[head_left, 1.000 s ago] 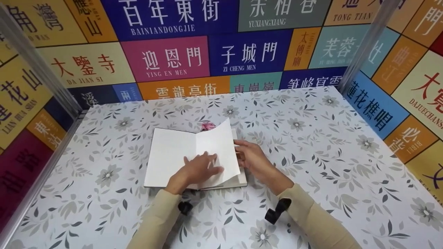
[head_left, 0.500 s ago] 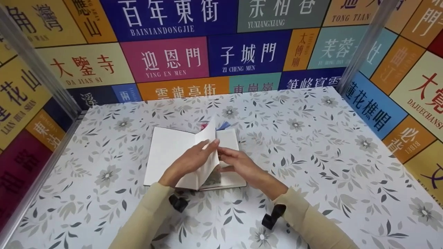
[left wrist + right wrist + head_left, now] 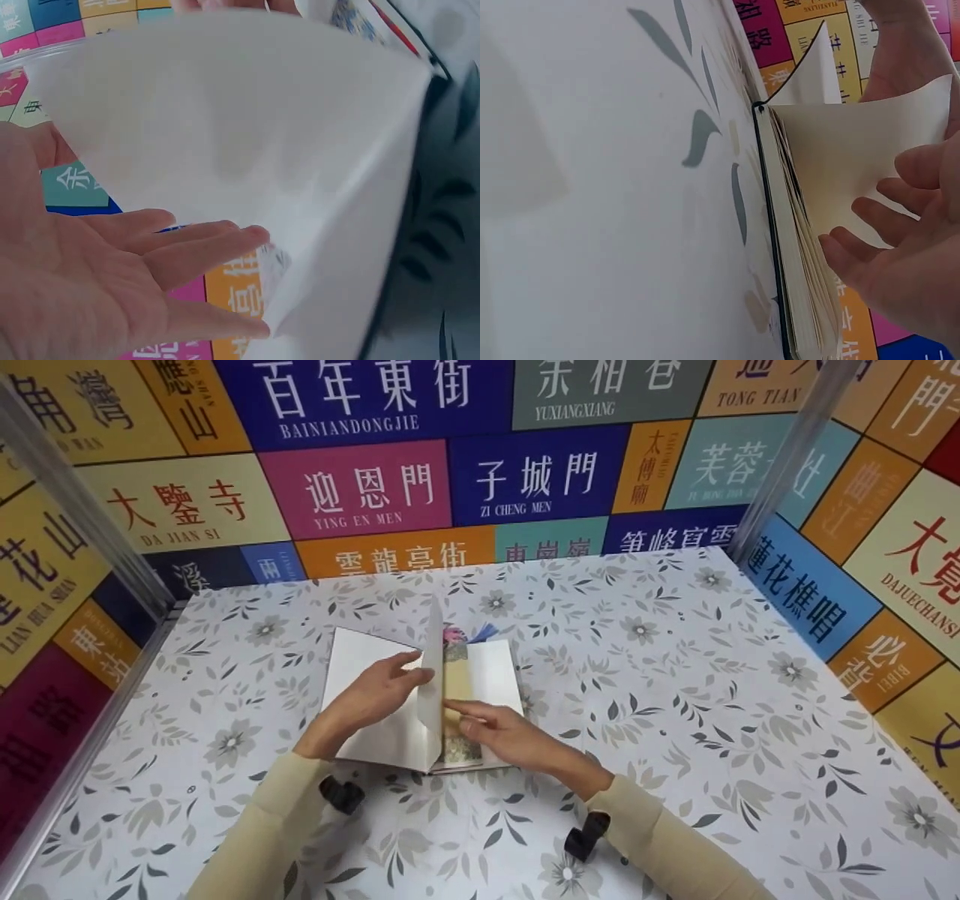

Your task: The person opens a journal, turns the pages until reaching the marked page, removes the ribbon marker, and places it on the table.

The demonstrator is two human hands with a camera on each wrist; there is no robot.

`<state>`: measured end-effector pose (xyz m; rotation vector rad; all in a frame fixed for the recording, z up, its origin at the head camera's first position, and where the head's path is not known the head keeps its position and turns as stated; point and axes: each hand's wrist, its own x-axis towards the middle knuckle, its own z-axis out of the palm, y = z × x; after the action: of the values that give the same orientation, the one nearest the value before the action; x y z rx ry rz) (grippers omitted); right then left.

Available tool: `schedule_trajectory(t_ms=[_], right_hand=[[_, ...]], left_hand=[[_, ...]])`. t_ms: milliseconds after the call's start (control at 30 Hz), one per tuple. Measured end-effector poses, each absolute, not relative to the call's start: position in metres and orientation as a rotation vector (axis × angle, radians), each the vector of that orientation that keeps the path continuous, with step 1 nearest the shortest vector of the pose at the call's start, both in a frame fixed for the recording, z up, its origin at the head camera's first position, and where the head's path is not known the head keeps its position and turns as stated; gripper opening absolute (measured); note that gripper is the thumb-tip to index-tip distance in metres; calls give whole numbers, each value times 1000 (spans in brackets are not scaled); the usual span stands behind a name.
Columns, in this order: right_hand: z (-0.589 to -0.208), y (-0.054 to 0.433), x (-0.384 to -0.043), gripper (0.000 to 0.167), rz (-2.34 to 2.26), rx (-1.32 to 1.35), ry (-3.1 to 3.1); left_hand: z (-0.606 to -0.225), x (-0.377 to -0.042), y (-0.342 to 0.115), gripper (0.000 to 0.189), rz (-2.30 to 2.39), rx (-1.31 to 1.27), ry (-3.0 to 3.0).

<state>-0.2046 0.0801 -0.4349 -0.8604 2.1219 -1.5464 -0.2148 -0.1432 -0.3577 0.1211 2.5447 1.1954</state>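
Note:
A book [image 3: 491,669] with blank white pages lies spread open on the table. One leaf [image 3: 432,701] stands nearly upright near the middle of it. On the leaf's left side is my left hand [image 3: 373,692], its fingers straight and close to the paper; the left wrist view shows the palm [image 3: 82,277] beside the curved sheet. My right hand [image 3: 516,737] is over the right half, index finger extended toward the foot of the leaf. In the right wrist view its fingers [image 3: 885,221] are loosely bent near the paper. A patterned yellowish bookmark [image 3: 459,679] lies on the right page.
A pink tassel [image 3: 454,634] and a blue tassel [image 3: 484,632] stick out past the book's top edge. The table [image 3: 675,675] has a grey leaf-and-flower cover. Behind it rises a wall of colourful name panels [image 3: 352,487], with a metal post [image 3: 787,457] at the right corner.
The leaf has swung from the right side up to nearly vertical, uncovering the bookmark. My left hand has drawn back to the left; my right hand has moved left over the book.

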Motion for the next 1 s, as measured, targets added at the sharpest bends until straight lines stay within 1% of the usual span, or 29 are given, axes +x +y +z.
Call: schedule_trajectory(t_ms=[100, 200, 367, 433, 667, 800, 1000], right_hand=[[-436, 82, -204, 49, -1511, -842, 2142], [-437, 83, -204, 50, -1453, -828, 2196], [-438, 84, -205, 47, -1306, -874, 2334], [-437, 85, -205, 46, -1246, -887, 2372], [-438, 87, -205, 47, -1117, -915, 2418], [-438, 87, -205, 49, -1065, -910, 2428], [-435, 90, -205, 47, -1027, -907, 2445]], left_hand=[[-358, -212, -150, 68, 1125, 177, 2645], [-358, -209, -157, 73, 1034, 248, 2719], [-357, -202, -167, 82, 882, 314, 2778], [-357, -199, -171, 83, 805, 325, 2798], [-367, -188, -185, 69, 625, 357, 2847], [-375, -183, -191, 67, 580, 341, 2848], [-388, -182, -195, 63, 499, 368, 2857]])
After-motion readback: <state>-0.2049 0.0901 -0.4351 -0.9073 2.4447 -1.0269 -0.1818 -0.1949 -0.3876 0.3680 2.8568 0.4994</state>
